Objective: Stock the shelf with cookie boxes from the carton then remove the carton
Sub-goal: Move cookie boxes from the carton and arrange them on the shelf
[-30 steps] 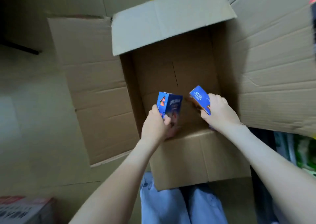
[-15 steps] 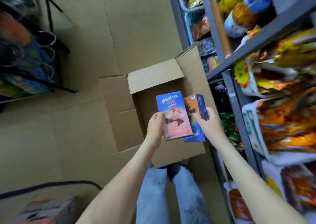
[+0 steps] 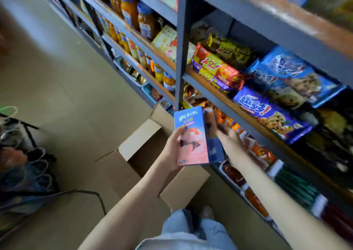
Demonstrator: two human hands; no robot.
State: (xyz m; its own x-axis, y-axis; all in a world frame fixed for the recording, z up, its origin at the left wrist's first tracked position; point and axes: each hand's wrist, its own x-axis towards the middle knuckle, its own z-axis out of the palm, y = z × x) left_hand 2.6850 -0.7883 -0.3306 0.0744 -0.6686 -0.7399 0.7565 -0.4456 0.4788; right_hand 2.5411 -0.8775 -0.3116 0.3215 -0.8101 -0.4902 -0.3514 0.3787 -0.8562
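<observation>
Okay, I see left hand (image 3: 174, 144) gripping a cookie box (image 3: 192, 135) upright, long axis vertical, top twd the shelf (image 3: 180, 58); right hand (image 3: 228, 138) clamps a 2nd box (image 3: 215, 151) just behind.

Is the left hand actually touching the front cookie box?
Touching. The head view shows the left hand wrapped around the left edge of the cookie box, one finger lying across its printed front.
</observation>
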